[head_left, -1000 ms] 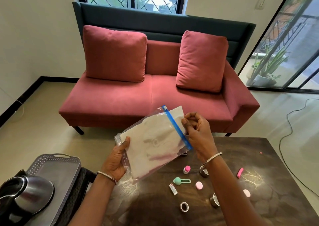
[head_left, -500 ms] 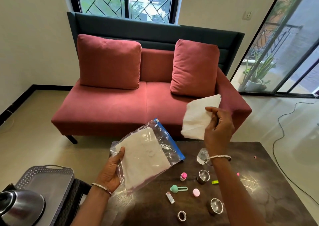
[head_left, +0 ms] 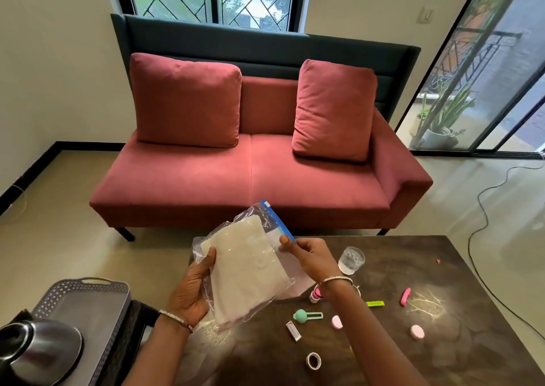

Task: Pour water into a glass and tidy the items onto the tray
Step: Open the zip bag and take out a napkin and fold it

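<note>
I hold a clear zip bag (head_left: pixel 247 270) with a blue seal strip and white sheets inside, tilted above the near-left corner of the dark table (head_left: pixel 442 353). My left hand (head_left: pixel 193 288) grips its lower left edge. My right hand (head_left: pixel 308 256) pinches the bag's mouth just under the blue strip. A pale sheet (head_left: pixel 298 285) shows beneath the bag's right corner. A clear glass (head_left: pixel 351 260) stands upright on the table just right of my right hand. The grey perforated tray (head_left: pixel 88 300) sits low at the left with a steel kettle (head_left: pixel 38 350) on its near end.
Several small items lie scattered on the table: a mint clip (head_left: pixel 306 316), pink round pieces (head_left: pixel 417 332), a pink stick (head_left: pixel 405 296), a yellow marker (head_left: pixel 375 303), a ring (head_left: pixel 313 360). A red sofa (head_left: pixel 250 179) stands beyond. A cable (head_left: pixel 483 267) runs along the floor at the right.
Half a second ago my right hand held a white sheet raised above the table. Now that hand is back at the bag's mouth without the sheet. The view has tilted down and the glass shows.
</note>
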The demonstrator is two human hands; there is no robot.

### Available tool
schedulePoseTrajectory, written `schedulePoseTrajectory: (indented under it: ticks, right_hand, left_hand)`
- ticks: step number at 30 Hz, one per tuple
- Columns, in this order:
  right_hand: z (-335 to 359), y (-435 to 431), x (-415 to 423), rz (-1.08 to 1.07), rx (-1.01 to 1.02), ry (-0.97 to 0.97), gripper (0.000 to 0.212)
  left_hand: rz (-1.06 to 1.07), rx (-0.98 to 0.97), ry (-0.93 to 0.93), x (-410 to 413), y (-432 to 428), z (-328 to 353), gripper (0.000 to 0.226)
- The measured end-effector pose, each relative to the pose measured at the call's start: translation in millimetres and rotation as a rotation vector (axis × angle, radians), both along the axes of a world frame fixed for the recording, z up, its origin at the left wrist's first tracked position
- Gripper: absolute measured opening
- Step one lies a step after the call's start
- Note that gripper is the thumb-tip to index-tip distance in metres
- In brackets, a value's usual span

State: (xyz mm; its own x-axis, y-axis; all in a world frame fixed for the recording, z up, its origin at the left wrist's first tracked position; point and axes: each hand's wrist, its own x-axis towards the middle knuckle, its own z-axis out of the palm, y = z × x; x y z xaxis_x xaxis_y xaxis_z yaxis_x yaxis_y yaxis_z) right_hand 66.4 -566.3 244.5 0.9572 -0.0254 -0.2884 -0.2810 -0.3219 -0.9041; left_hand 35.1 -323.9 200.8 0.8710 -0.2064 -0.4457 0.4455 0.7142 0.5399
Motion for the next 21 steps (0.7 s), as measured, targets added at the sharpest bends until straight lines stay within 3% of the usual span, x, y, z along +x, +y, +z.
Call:
schedulePoseTrajectory:
  ticks: [5, 9, 12, 17, 21]
  right_hand:
    - [17.9, -3.6, -2.1, 0.005, 0.121, -0.168, 0.029]
    - [33.4, -2.9, -6.9, 0.101, -0.01, -0.321, 0.019]
    - [42.2, 0.4, -12.7, 0.187, -0.2, -0.437, 0.022]
    - [49.7, 4.5, -21.6, 0.325, -0.412, -0.515, 0.022]
    - [50.5, 3.4, -25.0, 0.358, -0.46, -0.519, 0.024]
  left_hand:
    - [0.054, 0.051, -0.002, 4.3, 5.9, -6.3, 0.054]
    - [0.124, 0.492, -0.005, 9.9, 9.7, -4.1, 0.062]
    - [0.124, 0.742, -0.194, 17.4, 5.7, 10.8, 0.044]
    - [-0.046, 0.762, -0.56, 24.3, -8.1, 59.4, 0.03]
    - [-0.015, 0.696, -0.525, 21.5, -16.6, 65.8, 0.026]
